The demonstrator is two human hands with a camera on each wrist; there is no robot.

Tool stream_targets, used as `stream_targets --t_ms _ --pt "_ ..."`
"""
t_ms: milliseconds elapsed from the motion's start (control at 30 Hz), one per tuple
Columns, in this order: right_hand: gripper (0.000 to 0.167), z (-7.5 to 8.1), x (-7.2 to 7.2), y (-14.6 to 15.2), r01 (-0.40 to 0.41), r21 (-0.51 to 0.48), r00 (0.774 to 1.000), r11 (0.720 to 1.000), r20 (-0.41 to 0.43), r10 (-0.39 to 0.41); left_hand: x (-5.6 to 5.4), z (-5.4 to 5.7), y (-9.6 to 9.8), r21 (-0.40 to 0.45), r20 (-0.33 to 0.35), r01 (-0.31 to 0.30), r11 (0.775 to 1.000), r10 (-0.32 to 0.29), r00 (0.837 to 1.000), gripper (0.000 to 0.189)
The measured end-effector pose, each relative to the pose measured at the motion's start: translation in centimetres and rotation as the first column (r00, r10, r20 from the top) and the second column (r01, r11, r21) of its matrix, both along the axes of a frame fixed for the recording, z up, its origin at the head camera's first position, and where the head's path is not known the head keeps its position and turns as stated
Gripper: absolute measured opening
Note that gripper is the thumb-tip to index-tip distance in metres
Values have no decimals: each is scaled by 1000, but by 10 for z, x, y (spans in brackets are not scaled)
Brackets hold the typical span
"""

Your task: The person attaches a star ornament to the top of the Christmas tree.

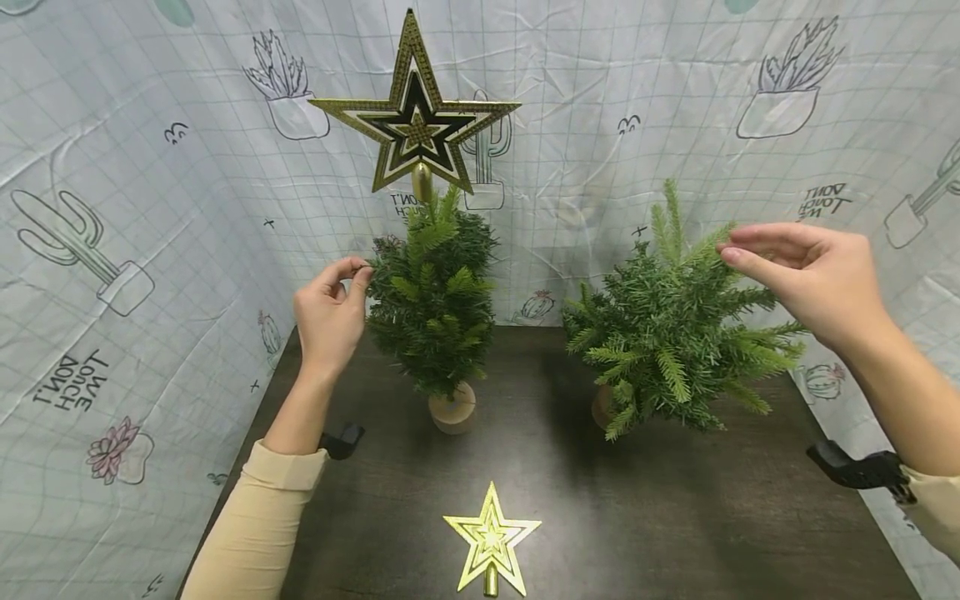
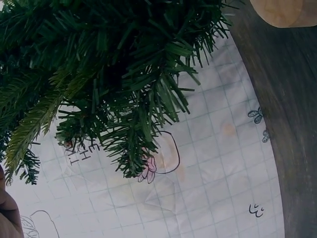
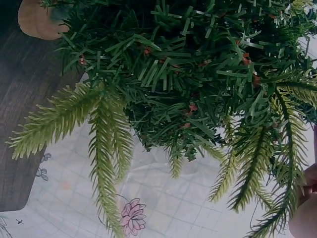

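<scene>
Two small artificial Christmas trees stand side by side on wooden bases. On the left tree (image 1: 435, 308), a gold star topper (image 1: 416, 125) sits upright at the tip. My left hand (image 1: 330, 312) pinches the end of a branch at that tree's left side; only part of this hand shows at the left wrist view's edge. The right tree (image 1: 667, 333) has no star and leans to the right. With thumb and fingertips, my right hand (image 1: 817, 271) pinches the tip of a light green branch (image 3: 285, 148) near its top right.
A second gold star topper (image 1: 491, 537) lies flat on the dark wooden table (image 1: 405, 517), near the front. Behind and on both sides hangs a white gridded sheet (image 1: 570, 100) with cactus drawings. The left tree's wooden base (image 1: 452, 410) is visible below its branches.
</scene>
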State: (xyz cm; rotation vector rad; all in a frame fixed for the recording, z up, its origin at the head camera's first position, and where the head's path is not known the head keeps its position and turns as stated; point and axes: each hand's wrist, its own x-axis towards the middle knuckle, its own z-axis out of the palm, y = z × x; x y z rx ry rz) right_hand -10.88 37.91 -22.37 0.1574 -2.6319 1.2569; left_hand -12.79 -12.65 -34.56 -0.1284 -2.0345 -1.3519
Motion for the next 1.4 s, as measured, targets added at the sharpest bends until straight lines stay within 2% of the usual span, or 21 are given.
stream_targets --t_ms 500,567,733,833,1200,1400 --pt "31 -5 4 5 24 63 999 998 31 -26 -9 -3 -19 62 -14 -38 997 39 999 12" --pt "31 -6 4 5 25 66 999 997 30 -27 -3 6 -17 64 -14 -46 997 47 999 10" --pt "31 -9 5 6 35 83 999 996 24 -37 -2 10 -21 72 -16 -64 995 65 998 9" --pt "31 -9 6 7 43 89 999 995 26 -46 -9 1 -29 74 -10 -64 995 65 998 10" --pt "31 -11 6 8 44 67 998 997 30 -46 -12 1 -41 63 -30 -66 996 68 997 10" --pt "32 -11 7 8 42 64 998 997 41 -45 -13 1 -46 94 -47 -68 993 72 996 6"
